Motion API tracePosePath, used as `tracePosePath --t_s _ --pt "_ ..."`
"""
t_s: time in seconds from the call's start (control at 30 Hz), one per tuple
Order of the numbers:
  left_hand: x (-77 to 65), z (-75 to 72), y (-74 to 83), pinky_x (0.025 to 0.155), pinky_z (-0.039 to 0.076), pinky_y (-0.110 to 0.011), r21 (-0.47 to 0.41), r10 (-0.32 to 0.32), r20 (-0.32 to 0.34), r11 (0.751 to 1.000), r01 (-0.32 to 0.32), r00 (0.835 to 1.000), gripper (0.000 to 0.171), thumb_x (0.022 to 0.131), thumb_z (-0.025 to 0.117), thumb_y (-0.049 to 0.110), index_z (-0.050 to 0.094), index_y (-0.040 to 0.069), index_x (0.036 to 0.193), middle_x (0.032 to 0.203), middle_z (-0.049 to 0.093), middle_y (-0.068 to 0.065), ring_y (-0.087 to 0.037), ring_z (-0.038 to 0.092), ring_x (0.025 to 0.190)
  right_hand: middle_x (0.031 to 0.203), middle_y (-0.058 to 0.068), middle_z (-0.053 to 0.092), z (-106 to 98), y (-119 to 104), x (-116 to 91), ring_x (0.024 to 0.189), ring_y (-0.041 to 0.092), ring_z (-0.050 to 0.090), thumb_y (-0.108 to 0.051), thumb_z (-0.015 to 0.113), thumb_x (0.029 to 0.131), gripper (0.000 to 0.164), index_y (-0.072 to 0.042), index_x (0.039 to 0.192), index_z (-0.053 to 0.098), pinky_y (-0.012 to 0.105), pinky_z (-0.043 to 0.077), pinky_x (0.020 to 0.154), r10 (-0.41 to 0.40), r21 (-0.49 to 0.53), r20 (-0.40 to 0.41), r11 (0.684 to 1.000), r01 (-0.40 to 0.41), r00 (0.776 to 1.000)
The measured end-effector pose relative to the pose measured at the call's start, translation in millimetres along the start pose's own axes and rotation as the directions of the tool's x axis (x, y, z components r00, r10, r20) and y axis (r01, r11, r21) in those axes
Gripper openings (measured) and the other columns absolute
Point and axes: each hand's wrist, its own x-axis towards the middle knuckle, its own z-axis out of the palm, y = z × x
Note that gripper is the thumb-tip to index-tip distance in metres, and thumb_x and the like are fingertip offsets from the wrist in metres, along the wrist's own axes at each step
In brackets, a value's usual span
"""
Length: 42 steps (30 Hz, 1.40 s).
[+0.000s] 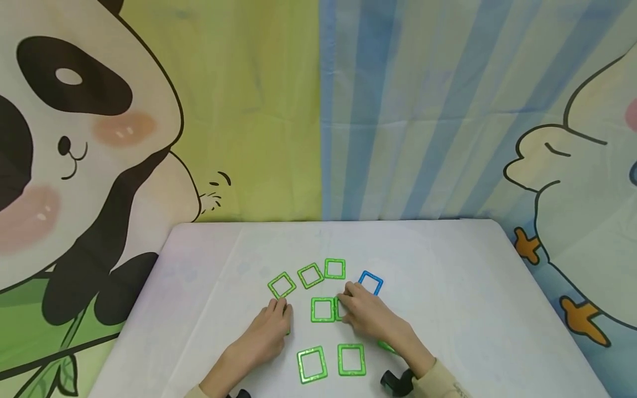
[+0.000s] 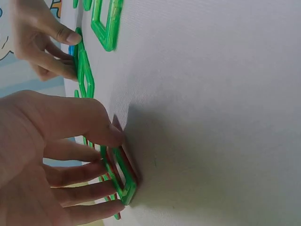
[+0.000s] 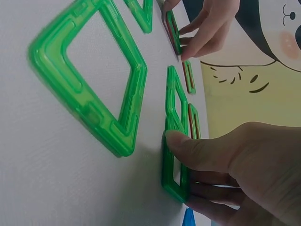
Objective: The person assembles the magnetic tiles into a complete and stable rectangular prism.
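My left hand pinches a green square magnetic tile between thumb and fingers, with a reddish edge showing along it. In the head view that tile is mostly hidden behind the fingers. Further right, my right hand holds another green square tile, thumb on the near side and fingers on the far side. This tile lies against a second green square tile on its left, their edges touching or nearly so. A blue tile lies just beyond the right hand, partly covered by it.
Three green square tiles, the nearest to the left hand being a tilted one, lie in a slanting row behind. In front are two more, a tilted tile and a straight tile. Another green piece is partly under the right forearm. The table is white.
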Motion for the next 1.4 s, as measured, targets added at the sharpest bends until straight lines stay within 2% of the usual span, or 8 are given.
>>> tracePosePath --t_s 0.13,0.27,0.5,0.73,1.0,1.23,1.4 --pt "2.9 0.6 -1.9 0.083 0.055 -0.044 -0.014 -0.004 -0.026 1.000 0.004 1.000 0.054 0.076 0.071 -0.014 0.058 -0.016 0.128 0.122 0.055 -0.026 -0.030 0.052 0.104 0.106 0.002 0.058 0.0 0.6 0.5 0.092 0.013 0.048 -0.014 0.084 0.087 0.044 -0.001 0.126 0.070 0.024 0.051 0.073 -0.003 -0.013 0.001 1.000 0.003 1.000" --pt "5.8 1.7 -5.5 0.077 0.051 -0.039 -0.049 -0.004 -0.051 0.999 0.002 0.999 0.054 0.072 0.073 -0.010 0.060 -0.009 0.125 0.116 0.054 -0.017 -0.022 0.047 0.096 0.106 0.002 0.058 -0.4 -0.3 0.5 0.091 0.013 0.047 -0.015 0.083 0.088 0.042 -0.002 0.125 0.070 0.023 0.050 0.071 0.004 -0.003 0.008 1.000 -0.004 1.000" --pt "11.2 1.5 -10.9 0.087 0.052 -0.040 -0.182 -0.044 -0.043 0.983 0.035 0.998 0.063 0.073 0.074 -0.002 0.055 -0.003 0.134 0.118 0.051 -0.011 -0.021 0.048 0.107 0.106 0.001 0.058 -0.2 1.0 0.1 0.091 0.012 0.046 -0.016 0.084 0.087 0.043 -0.002 0.125 0.071 0.021 0.048 0.070 0.017 0.021 0.012 1.000 -0.017 1.000" --pt "16.1 6.5 -12.0 0.086 0.051 -0.033 -0.345 -0.052 -0.059 0.938 0.029 0.997 0.064 0.072 0.074 0.004 0.055 0.003 0.133 0.118 0.051 -0.003 -0.013 0.046 0.099 0.106 0.001 0.058 0.8 1.9 0.3 0.091 0.012 0.046 -0.015 0.083 0.087 0.044 -0.001 0.127 0.070 0.021 0.048 0.071 0.018 0.030 0.010 0.999 -0.019 1.000" --pt "22.9 12.5 -14.7 0.085 0.049 -0.032 -0.425 -0.071 -0.079 0.905 0.031 0.994 0.061 0.071 0.075 0.004 0.054 0.004 0.128 0.115 0.050 -0.001 -0.014 0.047 0.098 0.106 0.001 0.058 1.0 1.4 0.1 0.091 0.012 0.046 -0.015 0.084 0.087 0.044 -0.001 0.126 0.071 0.021 0.047 0.070 0.024 0.029 0.008 0.999 -0.024 1.000" --pt "30.2 21.6 -16.1 0.096 0.054 -0.040 -0.583 -0.065 -0.143 0.812 -0.032 0.988 0.065 0.066 0.073 -0.001 0.051 0.004 0.127 0.122 0.059 -0.006 -0.019 0.060 0.111 0.106 0.001 0.059 -1.0 1.1 -3.0 0.089 0.012 0.046 -0.015 0.084 0.087 0.043 -0.001 0.125 0.071 0.021 0.047 0.068 0.022 0.023 0.004 0.999 -0.022 1.000" --pt "32.9 23.0 -18.6 0.101 0.055 -0.043 -0.613 -0.055 -0.185 0.787 -0.072 0.981 0.065 0.065 0.074 -0.003 0.051 0.004 0.125 0.125 0.061 -0.010 -0.020 0.062 0.117 0.106 0.002 0.060 -0.2 1.4 -1.7 0.090 0.013 0.048 -0.015 0.084 0.087 0.044 -0.001 0.126 0.071 0.022 0.049 0.069 0.009 0.019 -0.011 1.000 -0.009 1.000"
